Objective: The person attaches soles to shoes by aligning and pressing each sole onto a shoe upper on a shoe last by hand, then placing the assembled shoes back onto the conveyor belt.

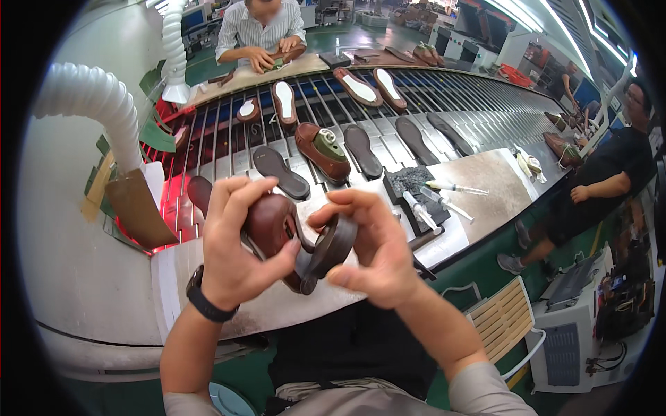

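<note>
My left hand (232, 246) is closed round a brown leather shoe (267, 220), its thumb pressing near the lower edge. My right hand (385, 260) grips a dark shoe sole (334, 248) between thumb and fingers. One end of the sole curls away from the shoe, with a gap between them; at the lower end the two appear to touch. Both are held over the light bench top (277, 315). Just beyond, a brown shoe with green stuffing (322, 152) lies on the rack between loose dark soles, one of them a black sole (281, 172).
Syringes (447, 203) lie on and beside a dark block (416, 182) at the right. White-bottomed shoe uppers (284, 104) rest on the metal-bar conveyor (229, 139). A ribbed white duct (97, 104) hangs at the left. Across the conveyor a person (260, 31) handles a shoe.
</note>
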{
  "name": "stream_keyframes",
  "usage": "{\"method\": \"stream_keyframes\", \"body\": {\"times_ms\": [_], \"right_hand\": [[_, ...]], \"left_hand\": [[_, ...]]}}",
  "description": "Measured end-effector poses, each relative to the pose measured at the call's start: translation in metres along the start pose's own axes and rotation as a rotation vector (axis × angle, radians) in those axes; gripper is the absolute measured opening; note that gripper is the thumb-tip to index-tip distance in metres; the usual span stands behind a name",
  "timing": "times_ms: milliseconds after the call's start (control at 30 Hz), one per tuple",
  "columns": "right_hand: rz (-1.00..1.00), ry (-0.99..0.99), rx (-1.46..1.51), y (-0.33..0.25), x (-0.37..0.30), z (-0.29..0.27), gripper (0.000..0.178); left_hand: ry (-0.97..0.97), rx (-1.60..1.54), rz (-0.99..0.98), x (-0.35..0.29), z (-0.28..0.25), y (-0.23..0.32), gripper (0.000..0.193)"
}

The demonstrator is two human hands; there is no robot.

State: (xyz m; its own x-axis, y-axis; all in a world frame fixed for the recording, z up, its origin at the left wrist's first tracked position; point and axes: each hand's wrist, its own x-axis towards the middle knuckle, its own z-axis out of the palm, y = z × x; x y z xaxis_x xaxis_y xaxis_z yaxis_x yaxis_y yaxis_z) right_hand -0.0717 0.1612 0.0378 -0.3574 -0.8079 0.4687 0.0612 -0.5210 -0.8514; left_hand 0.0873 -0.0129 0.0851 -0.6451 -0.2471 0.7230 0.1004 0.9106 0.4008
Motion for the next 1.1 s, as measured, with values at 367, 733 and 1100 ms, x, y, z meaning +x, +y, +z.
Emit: {"method": "stream_keyframes", "body": {"times_ms": [367,733,1100], "right_hand": [[-0.232,0.155,-0.407,0.024,-0.017,0.058,0.09],[-0.219,0.087,-0.629,0.011,-0.019,0.06,0.09],[-0.211,0.094,-0.682,0.009,-0.012,0.063,0.086]], "left_hand": [[-0.031,0.107,0.154,-0.018,-0.028,0.014,0.096],[-0.047,0.146,0.17,-0.022,-0.026,0.025,0.093],[-0.041,0.143,0.168,-0.022,-0.026,0.024,0.089]]}}
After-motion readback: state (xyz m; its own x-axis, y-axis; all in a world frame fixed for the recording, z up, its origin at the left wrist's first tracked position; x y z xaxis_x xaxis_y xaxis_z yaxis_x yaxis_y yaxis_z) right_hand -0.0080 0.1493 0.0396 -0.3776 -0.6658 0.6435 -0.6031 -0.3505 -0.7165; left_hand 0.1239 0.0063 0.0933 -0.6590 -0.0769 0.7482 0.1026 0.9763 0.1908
